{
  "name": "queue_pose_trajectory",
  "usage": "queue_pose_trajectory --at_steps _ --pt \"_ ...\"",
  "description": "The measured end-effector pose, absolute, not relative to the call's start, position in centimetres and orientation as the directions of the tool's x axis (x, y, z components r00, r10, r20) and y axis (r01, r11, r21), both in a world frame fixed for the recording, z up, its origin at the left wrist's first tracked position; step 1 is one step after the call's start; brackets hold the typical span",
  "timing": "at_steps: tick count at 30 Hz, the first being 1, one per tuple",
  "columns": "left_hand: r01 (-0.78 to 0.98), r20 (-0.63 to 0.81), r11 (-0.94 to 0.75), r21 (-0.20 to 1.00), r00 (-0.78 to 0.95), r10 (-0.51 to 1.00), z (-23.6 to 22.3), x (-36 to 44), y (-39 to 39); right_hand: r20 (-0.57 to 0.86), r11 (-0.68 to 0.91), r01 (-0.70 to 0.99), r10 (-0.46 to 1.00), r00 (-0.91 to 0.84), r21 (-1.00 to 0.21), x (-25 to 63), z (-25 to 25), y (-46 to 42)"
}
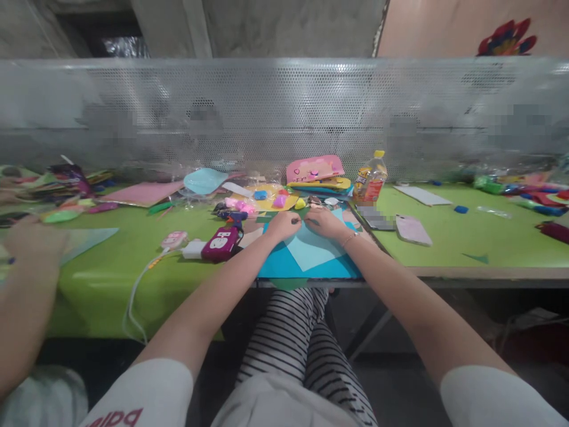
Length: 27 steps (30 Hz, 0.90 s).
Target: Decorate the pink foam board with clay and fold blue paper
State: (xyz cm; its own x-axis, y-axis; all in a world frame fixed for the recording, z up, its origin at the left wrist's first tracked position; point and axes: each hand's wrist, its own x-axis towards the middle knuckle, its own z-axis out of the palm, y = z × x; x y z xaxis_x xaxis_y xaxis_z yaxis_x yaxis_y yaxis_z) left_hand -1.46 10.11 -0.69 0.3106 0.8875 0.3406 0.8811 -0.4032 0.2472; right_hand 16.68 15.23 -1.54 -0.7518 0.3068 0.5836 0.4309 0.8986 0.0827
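Observation:
My left hand (pixel 283 226) is closed, its fingertips pinched together over the upper left edge of a light blue paper sheet (pixel 315 249). Right beside it, my right hand (pixel 326 225) is also closed, with fingers curled toward the left ones. What they pinch is too small and blurred to make out. The light blue sheet lies turned at an angle on a darker blue sheet (pixel 278 268) at the table's front edge. Just beyond the hands are a yellow sheet (pixel 262 203), a pink lump (pixel 279 201) and a small yellow piece (pixel 300 203).
A purple box (pixel 221 244) with a white plug and cable stands to the left. A bottle (pixel 372 178) and a pale phone (pixel 413 229) are to the right. Another person's hand (pixel 38 240) is at far left. A perforated metal screen (pixel 267 112) closes off the back.

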Motion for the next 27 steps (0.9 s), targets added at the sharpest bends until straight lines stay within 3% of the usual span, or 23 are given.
queue_pose_trajectory --at_steps 9,21,27 --pt "0.88 0.416 -0.379 0.288 0.241 0.877 -1.1 -1.9 10.7 0.643 0.896 0.443 0.334 -0.69 0.011 17.9 -1.3 16.0" --pt "0.902 0.581 -0.325 0.284 0.108 0.807 -1.0 -2.3 10.4 0.714 0.799 0.59 0.478 -0.512 -0.112 19.9 -1.7 17.6" --pt "0.905 0.69 -0.366 0.218 0.122 0.713 -0.6 -2.0 10.2 0.711 0.819 0.565 0.454 -0.536 -0.097 19.2 -1.7 16.8"
